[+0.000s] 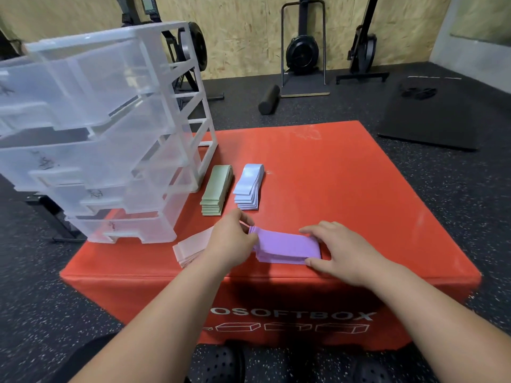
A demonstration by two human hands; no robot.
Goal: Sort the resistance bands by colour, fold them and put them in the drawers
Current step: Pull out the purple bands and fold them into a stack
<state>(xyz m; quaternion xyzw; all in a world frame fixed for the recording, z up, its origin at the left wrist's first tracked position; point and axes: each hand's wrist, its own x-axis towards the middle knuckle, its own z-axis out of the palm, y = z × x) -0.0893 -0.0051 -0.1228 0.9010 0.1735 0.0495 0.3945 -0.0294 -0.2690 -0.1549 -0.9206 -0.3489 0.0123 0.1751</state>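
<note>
Reference landmark: the red padded vinyl box with white lettering on its front face. The stack of flat purple resistance bands lies on the box top, close to the near edge and lengthwise along it. The left hand is at the left end of this stack, with its fingers curled and pressed together against the band ends. The right hand holds the right end: its fingers are slightly spread over the far side and its thumb lies along the near side, so the stack is pinched between them. A stack of pale pink flat bands lies at the near-left part of the box top, partly under the left wrist. Nearer the centre of the box top, a stack of sage-green flat bands and a stack of light blue flat bands lie side by side, close together but apart. The translucent white plastic drawer unit stands on the left part of the box top, with its drawers pulled partly out beyond the left edge. Beyond the far edge of the box, a black foam roller lies on the speckled floor.
</note>
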